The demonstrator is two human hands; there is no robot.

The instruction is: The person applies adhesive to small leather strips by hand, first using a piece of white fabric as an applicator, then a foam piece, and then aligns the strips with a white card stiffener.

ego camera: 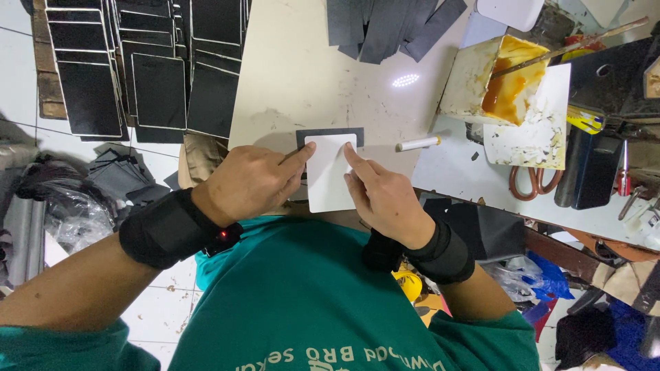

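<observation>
Both hands press a white card [330, 172] flat onto a dark sheet [328, 132] at the table's [295, 75] near edge. The left hand [251, 182] and right hand [385, 199] each extend a forefinger, other fingers curled, apparently to keep the card aligned. A glue tin [474, 79] stands to the right.

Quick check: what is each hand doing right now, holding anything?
Left hand: forefinger pressing the white rounded rectangular card, not gripping.
Right hand: forefinger pressing the same card, not gripping.

- Glue-stained open box [505, 79] with a stick, far right
- Scissors [528, 183], right
- White cylinder [418, 143], centre-right
- Black panels [158, 89], far left
- Dark strips [385, 27], far centre
</observation>
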